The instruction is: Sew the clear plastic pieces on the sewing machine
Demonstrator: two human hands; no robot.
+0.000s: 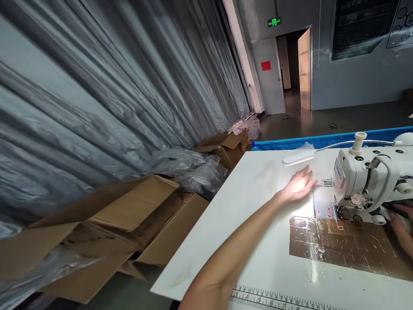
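My left hand (300, 185) reaches over the white table, palm side down, fingers stretched out and apart, with nothing visible in it. It is just below the white lamp head (298, 158), left of the white sewing machine (358, 176). At the right edge of the view, my right hand (402, 226) is partly cut off, close to the needle area. Something dark (403, 209) lies by its fingers; I cannot make out what it is or whether it is gripped. A brown, tape-covered sheet (342, 247) lies flat in front of the machine.
A printed ruler scale (274, 299) runs along the near side of the white tabletop (226, 241). Open cardboard boxes (129, 215) and clear plastic (200, 172) stand left of the table, against a grey curtain (129, 77). A blue cloth-like edge (284, 140) lies beyond the table.
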